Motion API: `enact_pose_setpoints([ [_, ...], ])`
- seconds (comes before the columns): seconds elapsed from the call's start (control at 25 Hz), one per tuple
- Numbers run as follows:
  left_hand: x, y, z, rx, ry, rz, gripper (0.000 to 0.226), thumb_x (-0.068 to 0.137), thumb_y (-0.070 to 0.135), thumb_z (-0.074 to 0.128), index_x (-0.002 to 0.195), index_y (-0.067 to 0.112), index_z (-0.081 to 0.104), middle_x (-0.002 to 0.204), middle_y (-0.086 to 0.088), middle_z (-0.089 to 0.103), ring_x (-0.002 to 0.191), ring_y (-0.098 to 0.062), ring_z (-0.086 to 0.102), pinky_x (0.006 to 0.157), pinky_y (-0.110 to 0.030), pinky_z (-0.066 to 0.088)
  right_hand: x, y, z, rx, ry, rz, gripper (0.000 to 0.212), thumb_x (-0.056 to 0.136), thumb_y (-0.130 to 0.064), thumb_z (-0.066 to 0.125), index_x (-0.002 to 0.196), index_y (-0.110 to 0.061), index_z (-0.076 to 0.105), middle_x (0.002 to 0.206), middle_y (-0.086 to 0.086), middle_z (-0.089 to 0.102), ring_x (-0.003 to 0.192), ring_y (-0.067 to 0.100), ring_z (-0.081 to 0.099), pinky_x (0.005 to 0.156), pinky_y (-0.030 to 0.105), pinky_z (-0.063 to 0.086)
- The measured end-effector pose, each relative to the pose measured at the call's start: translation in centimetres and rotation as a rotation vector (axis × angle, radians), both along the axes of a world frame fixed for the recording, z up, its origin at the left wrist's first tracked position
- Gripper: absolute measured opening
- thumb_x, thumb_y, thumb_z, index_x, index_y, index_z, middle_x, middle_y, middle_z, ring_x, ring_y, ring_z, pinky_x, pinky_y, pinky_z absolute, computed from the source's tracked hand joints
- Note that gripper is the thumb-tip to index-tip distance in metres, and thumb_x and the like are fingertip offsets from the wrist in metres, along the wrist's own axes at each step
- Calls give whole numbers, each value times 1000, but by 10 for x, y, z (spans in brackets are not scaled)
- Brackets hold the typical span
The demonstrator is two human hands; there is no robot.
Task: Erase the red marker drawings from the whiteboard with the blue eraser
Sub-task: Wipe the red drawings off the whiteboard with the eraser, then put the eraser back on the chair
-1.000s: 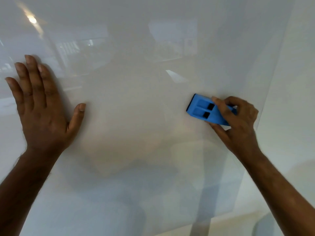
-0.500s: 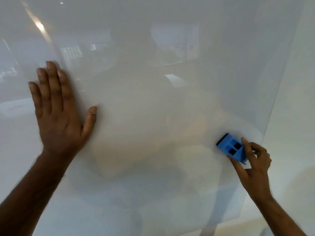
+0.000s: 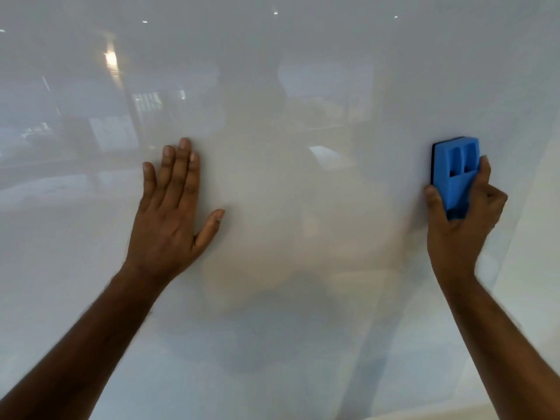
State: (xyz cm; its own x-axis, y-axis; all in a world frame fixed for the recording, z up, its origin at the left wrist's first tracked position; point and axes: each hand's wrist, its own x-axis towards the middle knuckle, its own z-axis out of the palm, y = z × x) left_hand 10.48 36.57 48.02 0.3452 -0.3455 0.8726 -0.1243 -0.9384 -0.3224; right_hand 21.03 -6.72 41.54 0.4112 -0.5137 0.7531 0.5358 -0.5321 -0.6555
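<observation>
The glossy whiteboard [image 3: 288, 71] fills nearly the whole view and shows only reflections; I see no red marker lines on it. My right hand [image 3: 463, 219] grips the blue eraser [image 3: 454, 174], which stands upright with its dark felt side against the board near the right edge. My left hand [image 3: 172, 216] lies flat on the board left of centre, fingers spread and pointing up, holding nothing.
The board's right edge [image 3: 515, 253] runs diagonally down beside my right arm, with a pale wall [image 3: 542, 207] beyond it. The board's lower edge shows at the bottom right.
My right hand has turned the eraser from slanted to upright and moved it up the board near the right edge. The view has shifted, so my left hand now appears nearer the centre.
</observation>
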Motion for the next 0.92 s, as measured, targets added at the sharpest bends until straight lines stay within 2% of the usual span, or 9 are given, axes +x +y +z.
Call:
enact_pose_setpoints([
  [0.2,-37,70,6,-276,8,-14,88,113,47,42,172,-5,2,182,-23,-5,169,-42,-6,138,-55,-3,-8,44,70,-4,-33,-76,85,95,-64,63,163,-30,26,135,12,46,124,22,50,109,54,41],
  [0.28,-48,98,12,-325,8,10,88,113,46,43,173,-3,-1,182,-22,-7,170,-40,-8,138,-56,-2,-14,67,102,10,-45,-83,87,93,-68,60,163,-30,26,135,11,47,122,21,50,109,52,40],
  [0.48,-63,149,27,-175,25,114,88,113,53,39,173,-2,5,183,-20,0,170,-35,-3,139,-50,2,-38,144,163,-107,-73,-71,89,91,-73,55,163,-29,26,136,10,48,121,23,50,101,36,36],
  [0.6,-64,157,28,-122,37,115,88,114,54,38,173,-3,8,182,-22,3,170,-36,0,139,-50,4,-54,197,183,-241,-96,-49,87,92,-72,53,163,-30,25,135,12,48,121,27,50,96,35,32],
  [0.72,-65,155,29,-143,59,75,88,113,53,41,173,-3,8,183,-21,3,171,-37,2,140,-49,4,-71,250,191,-469,-138,-97,81,95,-72,49,163,-33,26,131,12,50,115,30,51,91,43,37],
  [0.92,-75,151,23,-248,154,-14,88,110,46,44,174,1,3,184,-15,-3,171,-30,-4,140,-43,2,-90,298,157,-859,-250,-125,74,97,-65,52,161,-36,29,122,8,54,103,29,53,84,45,38],
])
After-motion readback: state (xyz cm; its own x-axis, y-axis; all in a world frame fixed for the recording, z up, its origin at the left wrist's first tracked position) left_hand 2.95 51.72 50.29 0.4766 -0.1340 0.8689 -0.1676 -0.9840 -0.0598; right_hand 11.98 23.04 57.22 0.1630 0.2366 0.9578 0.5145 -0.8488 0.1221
